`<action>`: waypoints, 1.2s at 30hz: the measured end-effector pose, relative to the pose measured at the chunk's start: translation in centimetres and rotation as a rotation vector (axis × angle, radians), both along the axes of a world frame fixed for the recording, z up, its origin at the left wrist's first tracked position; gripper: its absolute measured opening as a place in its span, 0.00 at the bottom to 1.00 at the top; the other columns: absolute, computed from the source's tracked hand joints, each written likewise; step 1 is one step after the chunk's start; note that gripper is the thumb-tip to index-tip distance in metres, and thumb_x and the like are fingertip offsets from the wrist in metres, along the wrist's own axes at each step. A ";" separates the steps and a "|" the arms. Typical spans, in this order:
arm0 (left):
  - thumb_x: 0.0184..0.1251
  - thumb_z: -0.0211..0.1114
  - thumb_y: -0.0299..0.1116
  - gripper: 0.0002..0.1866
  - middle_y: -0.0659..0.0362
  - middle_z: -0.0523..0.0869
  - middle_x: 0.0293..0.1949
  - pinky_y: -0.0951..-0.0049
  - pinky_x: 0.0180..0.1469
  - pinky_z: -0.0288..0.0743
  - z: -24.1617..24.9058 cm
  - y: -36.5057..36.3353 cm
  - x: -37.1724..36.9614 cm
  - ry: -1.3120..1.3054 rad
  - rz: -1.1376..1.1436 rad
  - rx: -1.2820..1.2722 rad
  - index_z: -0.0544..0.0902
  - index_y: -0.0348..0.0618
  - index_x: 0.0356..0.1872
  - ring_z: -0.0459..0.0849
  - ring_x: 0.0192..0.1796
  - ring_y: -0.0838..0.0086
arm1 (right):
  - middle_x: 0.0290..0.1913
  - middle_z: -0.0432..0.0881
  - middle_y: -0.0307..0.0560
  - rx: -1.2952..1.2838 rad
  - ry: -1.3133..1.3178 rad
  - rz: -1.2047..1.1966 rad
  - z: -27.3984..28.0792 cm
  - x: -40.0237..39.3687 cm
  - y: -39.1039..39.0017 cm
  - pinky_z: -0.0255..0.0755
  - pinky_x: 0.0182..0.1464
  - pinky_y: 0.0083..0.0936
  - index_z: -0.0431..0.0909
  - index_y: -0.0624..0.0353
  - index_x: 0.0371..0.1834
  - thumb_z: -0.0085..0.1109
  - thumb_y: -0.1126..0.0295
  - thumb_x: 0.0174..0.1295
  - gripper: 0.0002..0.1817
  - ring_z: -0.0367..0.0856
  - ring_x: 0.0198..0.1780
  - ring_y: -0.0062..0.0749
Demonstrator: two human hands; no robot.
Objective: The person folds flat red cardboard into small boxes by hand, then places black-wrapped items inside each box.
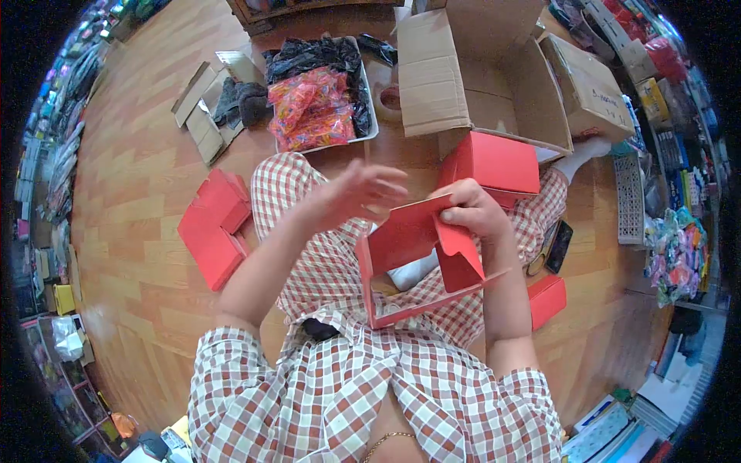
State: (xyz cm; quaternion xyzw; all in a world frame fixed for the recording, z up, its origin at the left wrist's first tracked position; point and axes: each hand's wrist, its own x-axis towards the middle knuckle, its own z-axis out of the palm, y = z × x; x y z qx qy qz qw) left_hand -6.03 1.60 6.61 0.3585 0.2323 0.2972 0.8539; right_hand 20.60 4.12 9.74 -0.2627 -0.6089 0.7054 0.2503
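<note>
A partly folded red cardboard box (401, 235) stands tilted above my lap, with its near side open so that my sock shows through it. My right hand (475, 208) is closed on the box's upper right edge, thumb inside and fingers over the outside. Just off the upper left edge hovers my left hand (363, 191), slightly blurred, fingers apart and holding nothing. Behind my right hand sits a closed red box (494, 166). On the floor to my left lie red box pieces (216, 228), and a smaller red piece (546, 301) is at my right.
Ahead, a white tray (372, 116) holds orange-red packets (312, 108) and black plastic bags. A large open carton (432, 85) stands right of it, near a tape roll (390, 96). Scissors (536, 264) and a phone (559, 247) lie by my right knee. Stocked shelves line both sides.
</note>
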 end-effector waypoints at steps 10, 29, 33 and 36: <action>0.61 0.54 0.65 0.40 0.53 0.75 0.60 0.61 0.62 0.70 -5.0 -3.4 2.1 -0.311 -0.137 -0.568 0.67 0.43 0.65 0.78 0.57 0.67 | 0.30 0.80 0.39 -0.021 -0.145 0.003 -1.6 -1.8 0.2 0.71 0.36 0.20 0.81 0.67 0.37 0.69 0.79 0.46 0.13 0.77 0.33 0.20; 0.70 0.52 0.32 0.24 0.54 0.80 0.51 0.71 0.55 0.70 2.5 -3.3 1.3 0.589 0.727 0.159 0.65 0.36 0.65 0.79 0.51 0.70 | 0.53 0.74 0.52 0.723 -0.156 -1.026 5.0 -1.9 -5.6 0.72 0.54 0.32 0.75 0.63 0.52 0.71 0.64 0.48 0.28 0.75 0.53 0.37; 0.71 0.45 0.28 0.26 0.47 0.71 0.61 0.67 0.65 0.60 3.0 -3.2 3.4 0.702 0.896 0.494 0.56 0.35 0.69 0.70 0.64 0.62 | 0.65 0.61 0.65 0.914 -0.372 -0.580 5.5 -5.8 -9.2 0.60 0.62 0.44 0.73 0.61 0.58 0.73 0.50 0.43 0.40 0.61 0.64 0.54; 0.72 0.44 0.28 0.29 0.44 0.58 0.70 0.68 0.71 0.48 2.6 -3.5 4.0 0.601 0.889 0.507 0.49 0.34 0.71 0.55 0.73 0.62 | 0.66 0.58 0.66 0.817 -0.435 -0.559 3.1 -6.0 -9.5 0.60 0.62 0.43 0.71 0.62 0.61 0.71 0.50 0.46 0.40 0.61 0.64 0.55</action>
